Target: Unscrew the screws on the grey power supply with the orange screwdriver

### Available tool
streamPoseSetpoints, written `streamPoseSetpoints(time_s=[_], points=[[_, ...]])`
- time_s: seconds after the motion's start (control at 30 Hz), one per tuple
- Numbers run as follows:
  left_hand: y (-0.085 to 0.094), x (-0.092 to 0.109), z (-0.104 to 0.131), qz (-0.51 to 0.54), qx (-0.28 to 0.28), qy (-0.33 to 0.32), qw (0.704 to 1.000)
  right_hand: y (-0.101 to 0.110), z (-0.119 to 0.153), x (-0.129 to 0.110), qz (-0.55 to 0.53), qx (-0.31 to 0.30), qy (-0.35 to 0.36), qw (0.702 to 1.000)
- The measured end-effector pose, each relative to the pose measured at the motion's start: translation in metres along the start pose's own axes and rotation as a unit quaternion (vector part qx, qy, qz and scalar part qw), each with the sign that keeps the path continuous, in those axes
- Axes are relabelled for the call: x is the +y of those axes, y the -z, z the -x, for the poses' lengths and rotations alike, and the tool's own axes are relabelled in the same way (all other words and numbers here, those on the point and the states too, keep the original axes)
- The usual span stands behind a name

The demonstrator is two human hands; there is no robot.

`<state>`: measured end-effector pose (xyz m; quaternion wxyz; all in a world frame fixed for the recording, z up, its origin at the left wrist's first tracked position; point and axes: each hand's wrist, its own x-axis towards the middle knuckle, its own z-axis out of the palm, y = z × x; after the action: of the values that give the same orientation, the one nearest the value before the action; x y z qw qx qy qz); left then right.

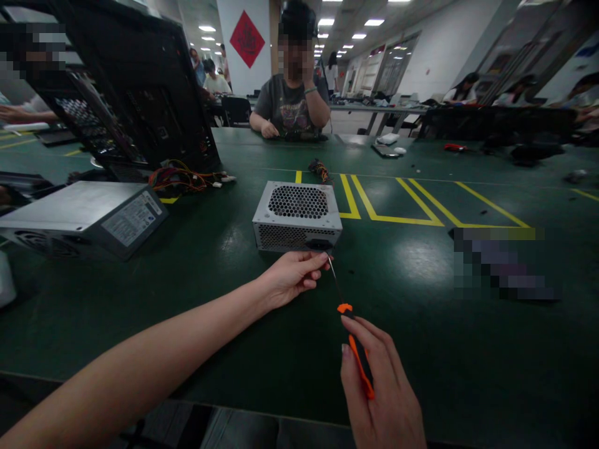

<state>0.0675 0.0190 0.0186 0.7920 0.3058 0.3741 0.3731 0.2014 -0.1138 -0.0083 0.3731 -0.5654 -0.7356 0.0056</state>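
A grey metal power supply box [299, 218] with a honeycomb vent on top sits on the green table [210, 349]. Just in front of its near face, my left hand [292, 277] has thumb and fingers pinched at the tip of a screwdriver; anything small between them is too tiny to tell. The orange and black screwdriver [359, 362] points away from me, its thin shaft reaching those fingertips. Its handle lies between the thumb and fingers of my right hand [386, 380], nearer the table's front edge.
A second power supply [79, 215] lies at the left, before a black computer case [154, 93] with bundled cables [187, 178]. More cables [319, 169] lie behind the middle box. A blurred dark object [505, 265] is at the right. A person [294, 103] sits opposite.
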Motion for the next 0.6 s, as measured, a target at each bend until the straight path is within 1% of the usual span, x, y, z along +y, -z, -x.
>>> streamPoseSetpoints(time_s=[0.13, 0.33, 0.6], points=[[0.000, -0.002, -0.001, -0.003, -0.014, -0.012, 1.000, -0.001, -0.007, -0.004, 0.001, 0.029, -0.019, 0.999], [0.002, -0.002, -0.005, -0.007, 0.023, -0.028, 0.999, 0.000, -0.012, -0.003, -0.005, 0.016, -0.040, 0.999], [0.000, 0.003, -0.009, -0.001, 0.053, -0.018, 0.998, 0.000, -0.015, -0.001, -0.024, 0.002, -0.045, 0.999]])
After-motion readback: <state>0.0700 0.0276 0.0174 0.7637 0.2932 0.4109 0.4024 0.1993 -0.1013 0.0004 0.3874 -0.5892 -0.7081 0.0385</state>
